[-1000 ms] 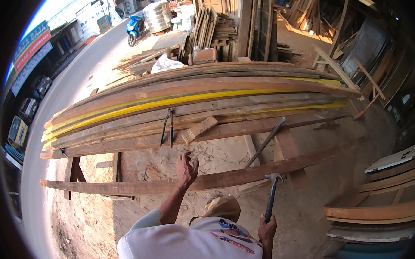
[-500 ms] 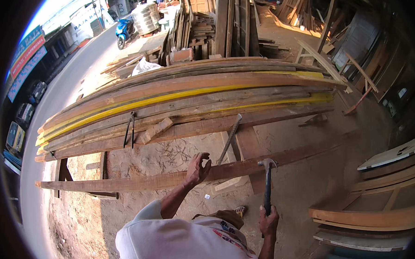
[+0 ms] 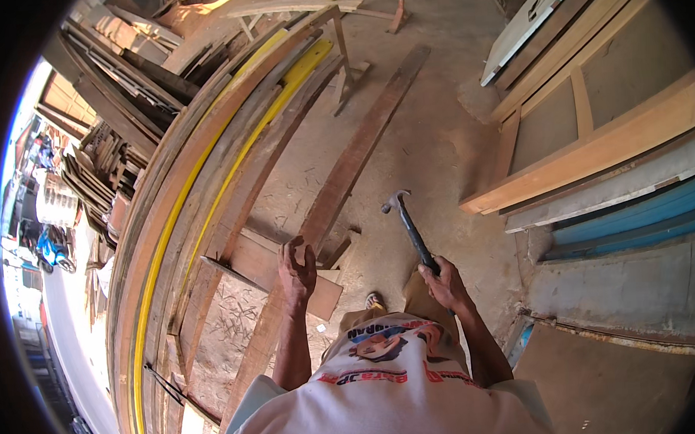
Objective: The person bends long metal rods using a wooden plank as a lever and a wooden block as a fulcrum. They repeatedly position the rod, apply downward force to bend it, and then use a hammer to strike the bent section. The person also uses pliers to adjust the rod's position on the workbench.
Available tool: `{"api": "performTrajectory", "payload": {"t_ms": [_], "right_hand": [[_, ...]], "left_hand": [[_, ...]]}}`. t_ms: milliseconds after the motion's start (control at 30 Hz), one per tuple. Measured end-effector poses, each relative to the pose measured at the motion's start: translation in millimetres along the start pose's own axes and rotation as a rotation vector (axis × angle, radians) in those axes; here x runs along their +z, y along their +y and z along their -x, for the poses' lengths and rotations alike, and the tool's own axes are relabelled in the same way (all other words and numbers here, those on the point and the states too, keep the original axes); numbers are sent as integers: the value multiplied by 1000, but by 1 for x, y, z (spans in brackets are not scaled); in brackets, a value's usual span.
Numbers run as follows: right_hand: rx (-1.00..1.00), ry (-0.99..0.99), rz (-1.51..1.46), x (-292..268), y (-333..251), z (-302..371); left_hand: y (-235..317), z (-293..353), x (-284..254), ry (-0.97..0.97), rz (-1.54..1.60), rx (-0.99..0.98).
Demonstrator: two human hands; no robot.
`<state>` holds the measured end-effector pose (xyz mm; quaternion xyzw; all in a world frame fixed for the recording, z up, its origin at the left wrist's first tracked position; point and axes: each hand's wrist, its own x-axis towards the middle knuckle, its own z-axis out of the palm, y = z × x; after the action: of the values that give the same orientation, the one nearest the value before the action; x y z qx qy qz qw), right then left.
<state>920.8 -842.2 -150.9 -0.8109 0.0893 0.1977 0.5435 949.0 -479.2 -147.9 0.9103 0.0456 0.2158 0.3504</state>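
My right hand grips a claw hammer by its dark handle. The metal head points away from me, over the floor to the right of a long brown plank. My left hand is at the plank, fingers loosely bent and apart, with nothing held. Whether it touches the wood I cannot tell. Just left of that hand lies a ridged metal bar, beside a short wide board. A pair of dark pincers lies near the long beams.
Long beams, some edged yellow, lie side by side on my left on a wooden stand. Wooden frames and panels are stacked to the right. Bent nails or scraps litter the floor. A blue motorbike stands by the road.
The view has swung to the right. My right hand still holds the hammer, whose head overlapped the plank before and now shows over the floor. My left hand stays near the plank.
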Motion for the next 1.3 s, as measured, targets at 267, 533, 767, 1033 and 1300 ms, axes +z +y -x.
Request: {"api": "performTrajectory", "payload": {"t_ms": [267,533,767,1033,1300], "right_hand": [[-184,8,-187,-82,-70,-138],[-325,-67,197,-125,-77,-289],[-87,-407,36,-188,-147,-341],[-327,-548,419,-216,-188,-463],[-466,-837,575,-207,-294,-562]], "left_hand": [[46,-140,122,84,-124,-62],[19,-155,197,-16,-502,-351],[33,-173,201,0,-515,-477],[40,-188,187,-76,-519,-575],[51,-187,187,-155,-564,-730]]}}
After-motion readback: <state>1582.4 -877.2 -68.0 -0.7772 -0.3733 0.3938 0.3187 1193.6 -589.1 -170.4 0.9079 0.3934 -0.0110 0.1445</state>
